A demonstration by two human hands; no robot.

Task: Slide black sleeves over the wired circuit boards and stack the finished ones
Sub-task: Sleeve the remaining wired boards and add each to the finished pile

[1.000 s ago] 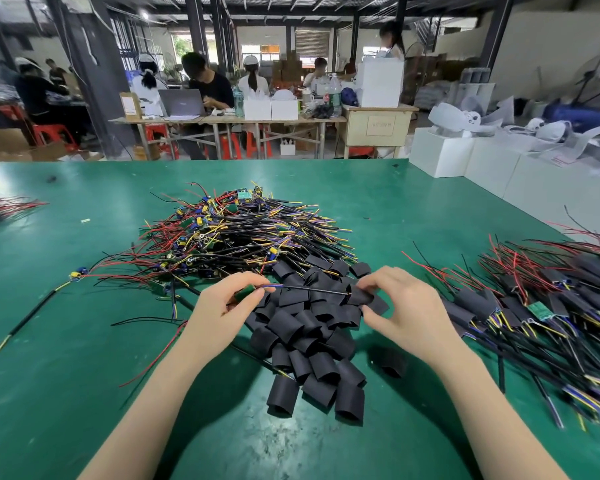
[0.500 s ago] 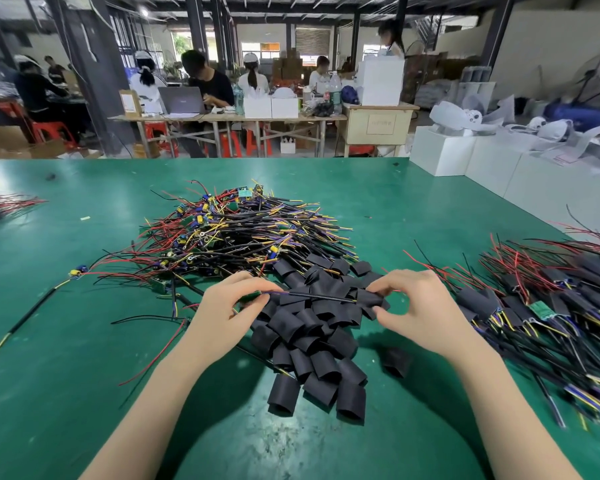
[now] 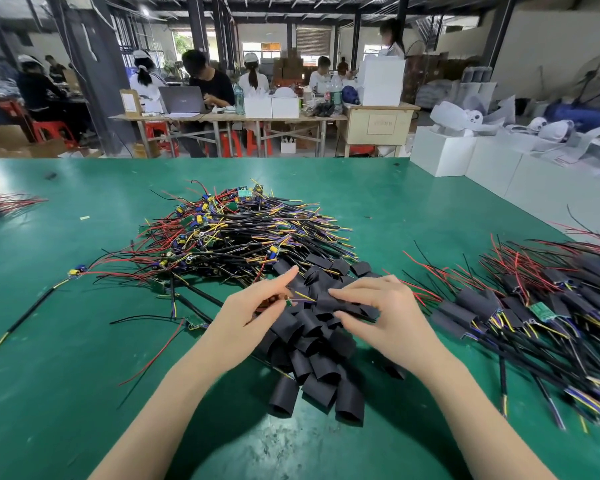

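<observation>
Circuit board (image 3: 286, 301) in left hand (image 3: 253, 315), black sleeve (image 3: 340, 303) in right hand (image 3: 378, 315).

Two bare forearms come into view from the bottom edge, one from about 7 o'clock and one from about 5 o'clock — neither carries a sleeve, cuff or glove as far back as the frame shows. The left hand (image 3: 248, 315) and the right hand (image 3: 378, 315) are uncovered as well. No watch, band or bracelet sits on either wrist, and no ring shows on any visible finger. The fingernails that can be seen — on the left index finger toward 12 o'clock and on the right fingers — look short and plain, without visible polish. Both forearms are slim and smooth.
</observation>
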